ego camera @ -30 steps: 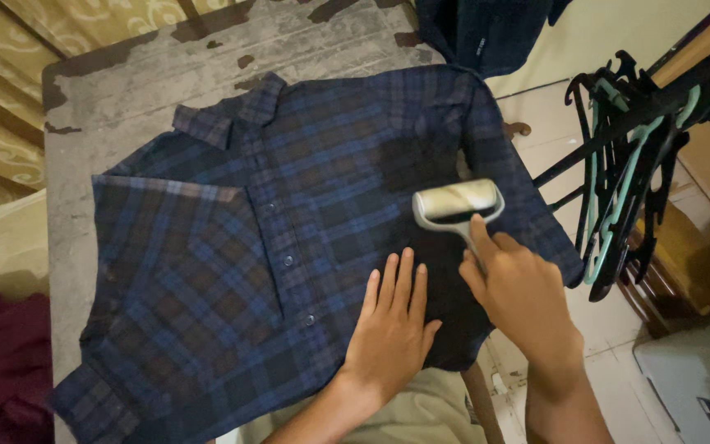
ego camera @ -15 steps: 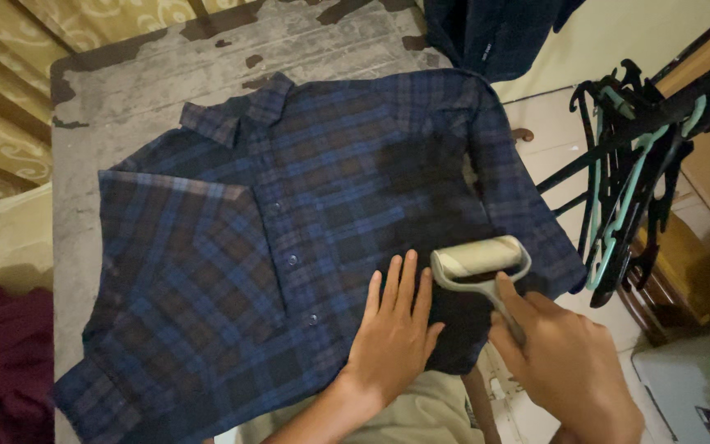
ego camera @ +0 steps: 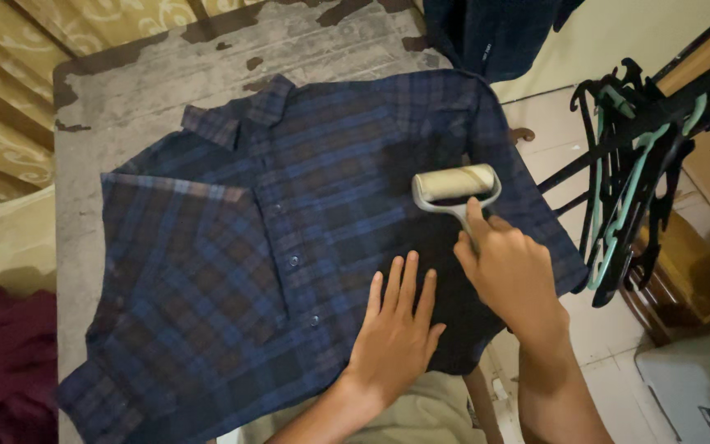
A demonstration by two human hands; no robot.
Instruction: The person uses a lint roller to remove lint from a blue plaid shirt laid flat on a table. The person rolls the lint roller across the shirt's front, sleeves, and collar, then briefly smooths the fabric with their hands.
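You've got one worn grey table (ego camera: 166, 74) with peeling paint, and one plaid shirt (ego camera: 289, 247) spread flat on it. Right of the shirt hangs a bunch of hangers (ego camera: 626, 181). Your left hand (ego camera: 396, 337) lies flat on the shirt's hem; your right hand (ego camera: 511, 271) grips one lint roller (ego camera: 456, 182) on the shirt's right chest.

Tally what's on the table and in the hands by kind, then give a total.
Plaid shirt: 1
Lint roller: 1
Hands, left hand flat on the shirt, right hand gripping the roller: 2
Total: 4
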